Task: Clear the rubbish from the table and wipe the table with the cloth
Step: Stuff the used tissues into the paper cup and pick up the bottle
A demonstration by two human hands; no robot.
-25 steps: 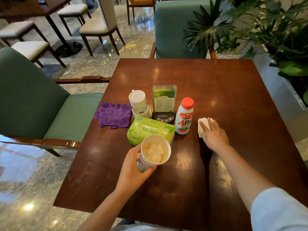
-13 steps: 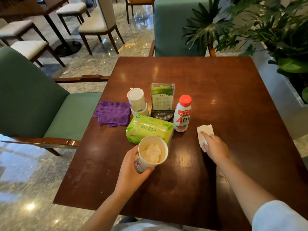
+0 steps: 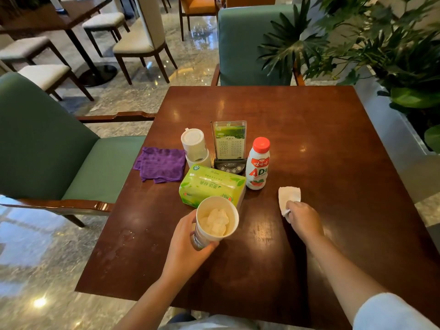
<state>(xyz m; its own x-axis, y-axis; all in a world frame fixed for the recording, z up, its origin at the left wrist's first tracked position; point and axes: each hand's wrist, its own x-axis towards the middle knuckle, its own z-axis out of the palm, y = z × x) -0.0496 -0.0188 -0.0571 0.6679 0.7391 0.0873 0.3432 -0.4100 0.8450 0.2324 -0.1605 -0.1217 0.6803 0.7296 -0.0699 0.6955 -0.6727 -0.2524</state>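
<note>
1. Right of the milk-drink bottle (image 3: 258, 164), on the dark wooden table (image 3: 333, 144): one white paper napkin (image 3: 288, 195), flat and lightly creased, its near edge pinched by the fingers of the right hand (image 3: 302, 219). Judged very light, limp and tear-prone; best taken at an edge or crumpled whole into the palm.
2. Near side of the bottle, toward the person: one white paper cup (image 3: 216, 220), held round its wall by the left hand (image 3: 188, 244), fingers curled about it. Crumpled white tissue is seen inside. Judged light and thin-walled, easily crushed; a loose grip round the middle is advised.
3. Left of the bottle, at the table's left edge: one purple cloth (image 3: 160, 164), folded and rumpled, untouched. Judged soft, floppy and grippy; it may be taken anywhere by a bunched handful.
4. Just left of the bottle: one green tissue pack (image 3: 210, 185), a menu stand (image 3: 229, 141) and stacked white cups (image 3: 195, 147), all standing close together.
5. Near left of the bottle, toward the table corner: faint wet marks (image 3: 126, 236) are noted on the tabletop, judged work for the cloth.
</note>
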